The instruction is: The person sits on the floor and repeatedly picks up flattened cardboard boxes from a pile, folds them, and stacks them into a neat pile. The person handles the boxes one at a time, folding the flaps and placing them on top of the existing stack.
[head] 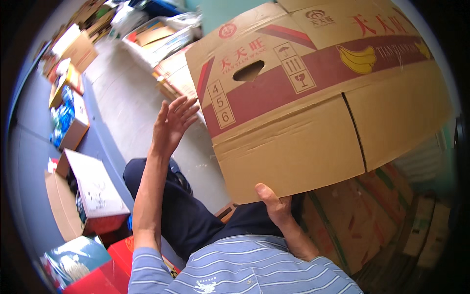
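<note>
A large flattened cardboard box (279, 139) is held up, tilted, before me. It bears red print, a dark red band, a picture of bananas and an oval hand hole. My right hand (274, 205) grips its lower edge, thumb on the near face; the other fingers are hidden behind the board. To the left of the box my left hand (176, 117) is raised with the fingers apart and nothing in it. Its fingertips are close to the box's left edge; whether they touch it I cannot tell.
On the left, a grey surface (101, 125) carries an open carton (97, 187) and a box of blue-capped bottles (75, 121). A white crate (172, 42) with cardboard stands at the back. Strapped flat cardboard (352, 217) lies at my right. Red boxes (99, 279) sit at lower left.
</note>
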Demonstrator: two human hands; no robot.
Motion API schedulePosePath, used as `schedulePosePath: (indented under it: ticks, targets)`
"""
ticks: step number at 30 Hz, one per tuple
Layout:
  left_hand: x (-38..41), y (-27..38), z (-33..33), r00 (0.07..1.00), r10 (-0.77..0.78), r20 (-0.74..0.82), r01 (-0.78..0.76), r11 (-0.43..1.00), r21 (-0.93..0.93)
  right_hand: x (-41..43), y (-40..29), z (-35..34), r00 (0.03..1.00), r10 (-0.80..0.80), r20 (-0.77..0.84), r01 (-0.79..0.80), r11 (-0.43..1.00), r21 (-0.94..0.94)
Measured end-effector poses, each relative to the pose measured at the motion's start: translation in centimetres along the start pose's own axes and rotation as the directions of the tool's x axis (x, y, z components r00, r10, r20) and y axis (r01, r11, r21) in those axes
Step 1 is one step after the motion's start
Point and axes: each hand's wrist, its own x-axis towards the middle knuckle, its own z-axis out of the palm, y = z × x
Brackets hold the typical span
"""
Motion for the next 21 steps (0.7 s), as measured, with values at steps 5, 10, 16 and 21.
schedulePosePath:
  ticks: [5,10,16,21]
  targets:
    - [-0.3,-0.1,-4.4,0.971,0.070,-0.229,-0.121,0.969,-0.217,2.5,0.5,-2.1,0.978,0.079,0.195,-0.095,0.993,0.076]
    - [-0.8,-0.2,-1.9,0.901,0.154,-0.405,-0.258,0.942,-0.216,5.8,1.2,-4.5,0.922,0.209,0.326,-0.280,0.941,0.189]
    - [-2.3,-0.6,-1.5,0.887,0.220,-0.406,-0.309,0.936,-0.168,11.2,1.5,-6.4,0.882,0.304,0.359,-0.408,0.875,0.262]
    - [-2.9,-0.7,-1.2,0.858,0.246,-0.450,-0.301,0.952,-0.052,14.7,3.0,-7.1,0.846,0.305,0.438,-0.456,0.839,0.296]
